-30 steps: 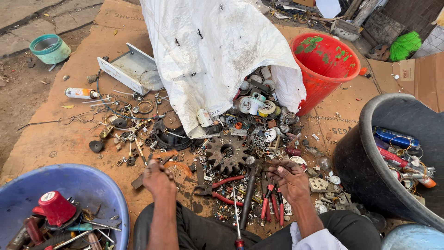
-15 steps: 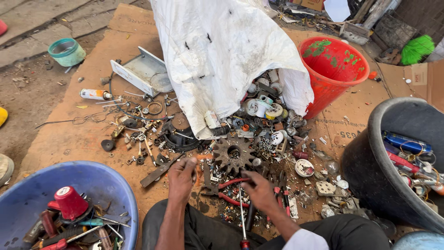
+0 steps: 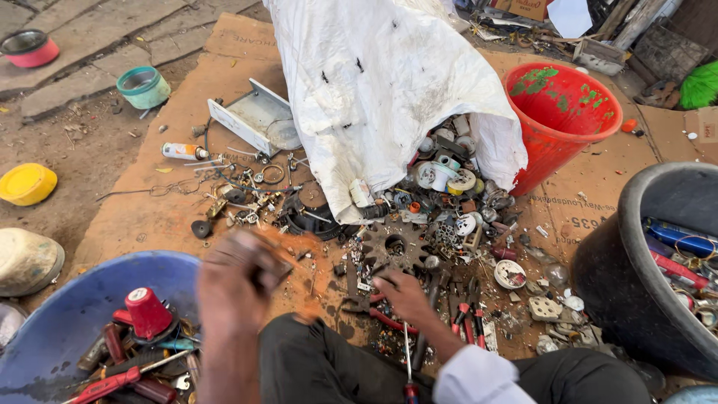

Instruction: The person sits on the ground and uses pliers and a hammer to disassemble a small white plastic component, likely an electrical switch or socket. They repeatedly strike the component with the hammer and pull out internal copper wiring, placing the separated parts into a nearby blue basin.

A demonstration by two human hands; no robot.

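My left hand [image 3: 232, 280] is blurred, raised over the cardboard beside the blue tub [image 3: 71, 307], and closed on a rusty flat metal piece [image 3: 262, 251]. My right hand [image 3: 404, 295] rests fingers-down in the scrap pile, just below a dark toothed gear [image 3: 393, 247] and above red-handled pliers [image 3: 389, 322]. What its fingertips touch is hidden among small parts. A dirty white sack [image 3: 374, 82] lies over the pile and spills scrap from its mouth.
The blue tub holds tools and a red cap-shaped part [image 3: 146, 310]. A red bucket [image 3: 568, 105] stands behind the pile, and a black tub [image 3: 621, 277] with scrap is at the right. A metal bracket [image 3: 254, 120], a teal bowl [image 3: 142, 86] and a yellow lid [image 3: 26, 183] lie to the left.
My left hand has lifted off the pile with the rusty piece and swung left toward the blue tub. My right hand has shifted slightly right within the scrap.
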